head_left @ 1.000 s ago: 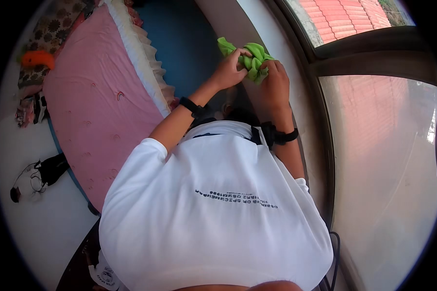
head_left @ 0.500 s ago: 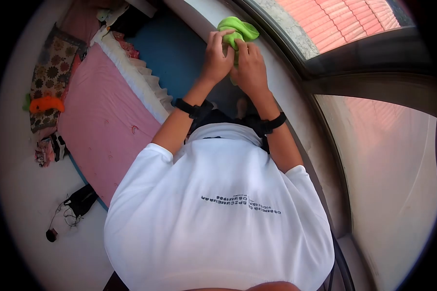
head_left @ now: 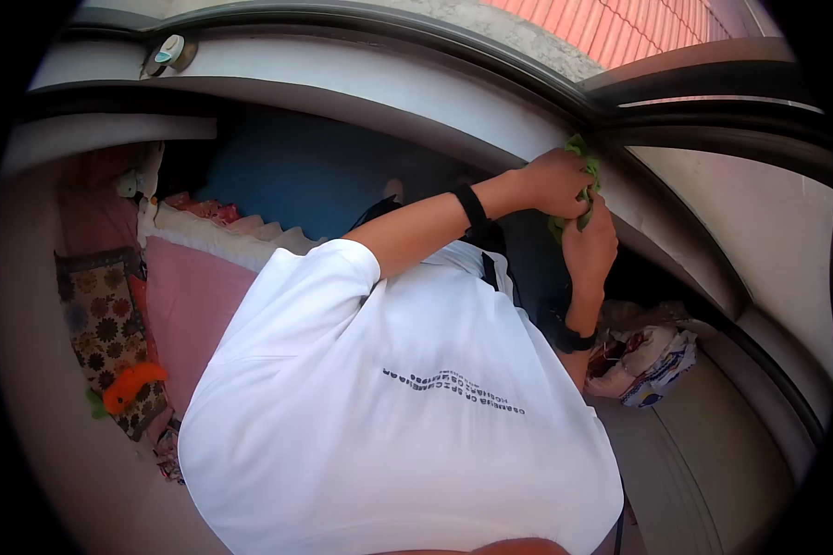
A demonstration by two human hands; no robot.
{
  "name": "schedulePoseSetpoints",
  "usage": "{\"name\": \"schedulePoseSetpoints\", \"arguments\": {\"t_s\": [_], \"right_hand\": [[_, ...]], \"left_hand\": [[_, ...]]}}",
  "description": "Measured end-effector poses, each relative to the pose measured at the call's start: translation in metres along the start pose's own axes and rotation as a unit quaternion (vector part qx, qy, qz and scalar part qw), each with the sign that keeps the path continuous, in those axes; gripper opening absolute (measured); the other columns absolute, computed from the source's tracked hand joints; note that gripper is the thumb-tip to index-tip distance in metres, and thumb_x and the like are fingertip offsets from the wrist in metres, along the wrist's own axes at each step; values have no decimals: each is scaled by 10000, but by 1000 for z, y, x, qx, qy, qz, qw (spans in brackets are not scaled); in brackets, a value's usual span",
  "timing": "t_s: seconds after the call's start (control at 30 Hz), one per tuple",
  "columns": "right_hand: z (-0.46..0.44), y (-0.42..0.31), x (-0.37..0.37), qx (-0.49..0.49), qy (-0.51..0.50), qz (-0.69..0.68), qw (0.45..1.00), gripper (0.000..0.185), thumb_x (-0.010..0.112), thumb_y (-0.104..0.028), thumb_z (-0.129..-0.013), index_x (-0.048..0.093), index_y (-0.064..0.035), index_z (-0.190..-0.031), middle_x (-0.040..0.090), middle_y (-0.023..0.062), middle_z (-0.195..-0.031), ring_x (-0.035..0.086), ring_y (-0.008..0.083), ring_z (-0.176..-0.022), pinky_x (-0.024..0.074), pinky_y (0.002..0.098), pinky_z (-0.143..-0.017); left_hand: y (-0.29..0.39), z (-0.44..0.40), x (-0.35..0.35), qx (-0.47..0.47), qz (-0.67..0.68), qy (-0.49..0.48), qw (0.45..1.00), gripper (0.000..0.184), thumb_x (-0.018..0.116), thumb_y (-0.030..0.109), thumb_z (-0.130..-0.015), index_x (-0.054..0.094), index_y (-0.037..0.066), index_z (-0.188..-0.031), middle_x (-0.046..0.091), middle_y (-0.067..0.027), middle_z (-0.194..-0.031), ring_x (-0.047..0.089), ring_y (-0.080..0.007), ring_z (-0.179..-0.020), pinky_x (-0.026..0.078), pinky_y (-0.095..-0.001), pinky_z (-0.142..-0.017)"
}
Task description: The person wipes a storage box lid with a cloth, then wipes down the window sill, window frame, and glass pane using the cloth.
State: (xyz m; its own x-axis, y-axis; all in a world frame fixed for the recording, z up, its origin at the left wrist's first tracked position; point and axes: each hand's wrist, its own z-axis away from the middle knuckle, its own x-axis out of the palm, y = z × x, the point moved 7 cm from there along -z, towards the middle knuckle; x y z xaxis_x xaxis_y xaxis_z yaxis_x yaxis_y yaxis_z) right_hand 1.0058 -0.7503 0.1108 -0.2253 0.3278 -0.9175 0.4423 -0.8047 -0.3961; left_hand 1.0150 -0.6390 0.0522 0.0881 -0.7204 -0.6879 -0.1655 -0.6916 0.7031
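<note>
My left hand (head_left: pixel 559 183) and right hand (head_left: pixel 590 244) both grip the green cloth (head_left: pixel 591 170), fingers curled around it, left above right in view. Hands are close, touching or nearly; can't tell which. Cloth is bunched between them, one bit poking out past my left hand at the top, another hanging by my right fingers. Most of the fold is hidden by my knuckles.

Step in hand looks like twisting or wringing the cloth; can't tell if it's wet. Next move, I judge, calls for a firm hold with both hands and wrists turning against each other, or one hand letting go to shake the cloth out.

Edges: sill (head_left: pixel 416 104) runs right beside my left hand; whether knuckles touch it, can't tell. Window frame (head_left: pixel 620 120) is near on the right, so swinging that way looks tight. Bag (head_left: pixel 652 372) sits below, next to my right band (head_left: pixel 565 330); mind the elbow. Most room looks to be left, over the blue surface (head_left: pixel 287 180), under my left forearm and beyond. Farther left, pink bedding (head_left: pixel 187 301), then orange toy (head_left: pixel 131 387), both well apart from the cloth.
</note>
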Motion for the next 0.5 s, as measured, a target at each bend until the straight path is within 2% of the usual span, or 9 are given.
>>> {"name": "schedulePoseSetpoints", "arguments": {"t_s": [0.03, 0.1, 0.17, 0.23, 0.27, 0.33, 0.43, 0.47, 0.5], "right_hand": [[9, 3, 12, 11, 7, 12, 1000, 367, 659, -225, -883, 564, -65, -1199, 655, 243, -1046, 643, 492, -931, 520, 521, -821], [27, 18, 21, 54, 200, -156, 966, 458, 694, -255, -901, 506, -67, -1274, 637, 283, -1117, 615, 513, -1003, 503, 496, -864], [38, 16, 48, 67, 221, -127, 965, 515, 713, -210, -897, 444, -48, -1305, 633, 302, -1128, 609, 511, -1027, 497, 488, -860], [38, 9, 93, 119, 41, -207, 970, 493, 689, -291, -904, 503, -33, -1281, 641, 283, -1094, 610, 486, -1046, 493, 486, -880], [41, -1, 89, 125, 49, -210, 969, 493, 689, -291, -904, 503, -33, -1281, 641, 283, -1094, 610, 486, -1046, 493, 486, -880], [46, -33, 107, 125, -210, -141, 959, 474, 649, -362, -886, 590, -33, -1222, 646, 254, -1014, 625, 466, -986, 495, 490, -868], [40, -73, 110, 34, -237, -129, 962, 486, 608, -399, -850, 655, -62, -1196, 650, 242, -929, 635, 466, -917, 493, 512, -855], [34, -85, 111, -19, -167, -178, 970, 368, 635, -289, -813, 629, -21, -1064, 607, 202, -770, 636, 397, -749, 505, 467, -745], [29, -88, 119, -19, -165, -182, 969, 368, 635, -289, -813, 629, -21, -1064, 607, 202, -770, 636, 397, -749, 505, 467, -745]], "left_hand": [[6, 0, -1, 15, -2, 13, 1000, 357, 637, 338, -784, 717, 71, -1007, 644, -146, -913, 626, -351, -938, 510, -450, -793], [11, 9, -4, 43, 11, 19, 999, 353, 641, 348, -784, 715, 77, -999, 647, -143, -915, 628, -348, -938, 512, -451, -786], [-3, 27, -21, 29, -26, 43, 998, 340, 658, 379, -816, 707, 86, -981, 645, -133, -915, 631, -336, -943, 509, -449, -783], [-17, 54, -45, 26, -58, 45, 997, 336, 682, 399, -847, 694, 91, -980, 633, -113, -916, 619, -324, -947, 501, -442, -794], [-21, 71, -57, 41, -74, 42, 996, 330, 688, 391, -861, 684, 83, -980, 621, -110, -938, 605, -320, -950, 493, -439, -799], [-30, 100, -81, 63, -95, 31, 993, 326, 694, 383, -875, 675, 75, -980, 609, -106, -959, 591, -315, -953, 485, -435, -804], [-49, 129, -110, 32, -136, 26, 990, 317, 690, 348, -896, 661, 46, -986, 580, -118, -1010, 557, -314, -953, 475, -426, -809], [-57, 136, -123, 5, -154, 53, 987, 319, 684, 341, -906, 653, 30, -972, 566, -130, -1020, 544, -319, -947, 469, -426, -814], [-65, 142, -138, -22, -173, 80, 981, 324, 678, 335, -916, 646, 15, -958, 553, -143, -1030, 531, -323, -941, 464, -427, -818]]}}
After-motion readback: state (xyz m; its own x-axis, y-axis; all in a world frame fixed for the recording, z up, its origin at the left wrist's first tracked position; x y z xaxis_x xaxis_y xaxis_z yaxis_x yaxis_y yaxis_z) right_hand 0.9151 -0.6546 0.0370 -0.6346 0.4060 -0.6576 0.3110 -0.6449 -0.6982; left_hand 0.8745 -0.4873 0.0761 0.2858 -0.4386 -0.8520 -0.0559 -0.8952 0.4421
